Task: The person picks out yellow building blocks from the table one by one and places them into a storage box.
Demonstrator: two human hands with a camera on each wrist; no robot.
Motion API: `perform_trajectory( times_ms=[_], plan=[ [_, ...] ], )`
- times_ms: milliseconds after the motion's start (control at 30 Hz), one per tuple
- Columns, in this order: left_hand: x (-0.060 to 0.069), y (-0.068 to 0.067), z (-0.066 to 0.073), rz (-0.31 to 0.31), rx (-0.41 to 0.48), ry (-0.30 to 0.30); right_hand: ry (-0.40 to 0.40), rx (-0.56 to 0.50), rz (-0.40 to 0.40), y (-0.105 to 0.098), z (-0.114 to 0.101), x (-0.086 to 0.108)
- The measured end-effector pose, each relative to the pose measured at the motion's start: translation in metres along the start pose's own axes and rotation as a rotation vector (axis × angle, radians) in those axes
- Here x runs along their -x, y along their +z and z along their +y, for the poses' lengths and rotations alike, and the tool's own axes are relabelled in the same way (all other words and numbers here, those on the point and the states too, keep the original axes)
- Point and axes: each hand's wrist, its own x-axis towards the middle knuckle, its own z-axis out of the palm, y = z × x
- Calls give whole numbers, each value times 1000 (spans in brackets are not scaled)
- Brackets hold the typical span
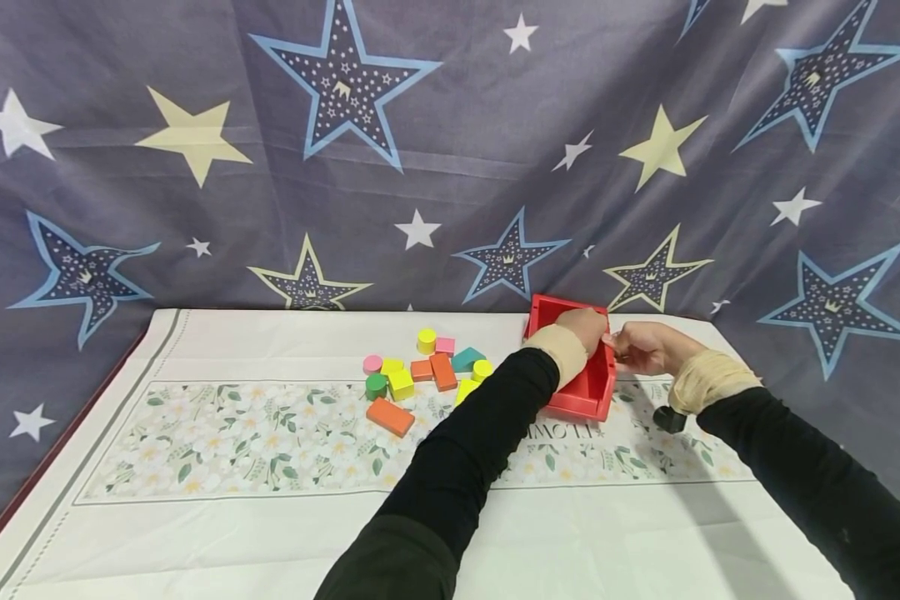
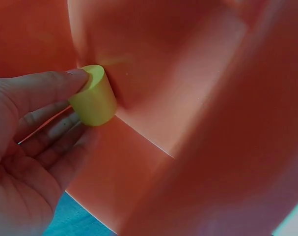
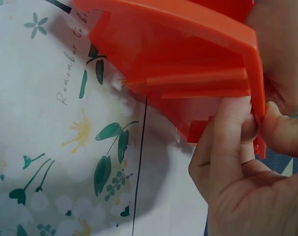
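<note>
Inside the red bin (image 1: 581,404), the left hand (image 1: 583,327) reaches down. In the left wrist view that hand (image 2: 36,123) pinches a yellow cylinder (image 2: 94,101) between thumb and fingers, close to the bin's inner wall (image 2: 139,73). The right hand (image 1: 648,348) is at the bin's right side. The right wrist view shows this hand (image 3: 252,157) gripping the rim of the red bin (image 3: 178,24), thumb on one side and curled fingers beneath.
Left of the bin lie several blocks, among them an orange one (image 1: 390,417), a green cylinder (image 1: 376,386) and a teal block (image 1: 467,359). A small black object (image 1: 669,419) is by the right wrist. A starry cloth (image 1: 457,183) hangs behind the table.
</note>
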Motion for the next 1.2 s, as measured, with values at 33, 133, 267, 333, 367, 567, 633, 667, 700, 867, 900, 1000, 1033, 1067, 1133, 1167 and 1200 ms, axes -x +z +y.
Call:
perform_trajectory(
  times_ms=[33, 133, 267, 333, 367, 567, 633, 667, 700, 867, 900, 1000, 1033, 1067, 1133, 1167, 1200],
  plan=[
    [-1, 0, 0, -1, 0, -3, -2, 5, 2, 0, 0, 0],
    [-1, -1, 2, -9, -1, -7, -11, 30, -4, 0, 0, 0],
    [2, -4, 3, -18, -12, -2, -10, 26, -12, 1, 0, -1],
    [3, -4, 3, -20, -17, 4, -7, 18, -10, 1, 1, -1],
    [3, -4, 2, -18, -15, 5, -5, 15, -9, 1, 1, -1],
    [2, -5, 1, -17, -14, 9, 1, 3, -3, 1, 1, -2],
    [4, -8, 1, -28, -13, 7, 0, -5, -7, 0, 1, -2],
    [5, -10, 1, -32, -8, 4, -2, -4, -12, -1, 1, -2],
    [6, -11, 1, -32, -8, 3, -5, -7, -17, -1, 1, -2],
    [12, -21, 0, -21, -40, 16, -12, 7, -30, -2, 2, -3],
    [14, -24, 0, -20, -55, 24, -8, 3, -32, -2, 2, -3],
    [22, -37, -2, -9, -113, 59, 1, -2, -38, -2, 1, -3],
    [26, -43, -2, -2, -128, 68, 5, -4, -36, -2, 1, -3],
    [29, -48, -3, 6, -142, 78, 9, -7, -36, -2, 1, -3],
    [37, -59, -6, 23, -164, 97, 13, 0, -34, -1, 0, -2],
    [41, -65, -7, 27, -166, 101, 15, 4, -30, -1, 0, -2],
    [45, -71, -9, 33, -167, 103, 17, 6, -24, -1, 0, -1]
  ],
)
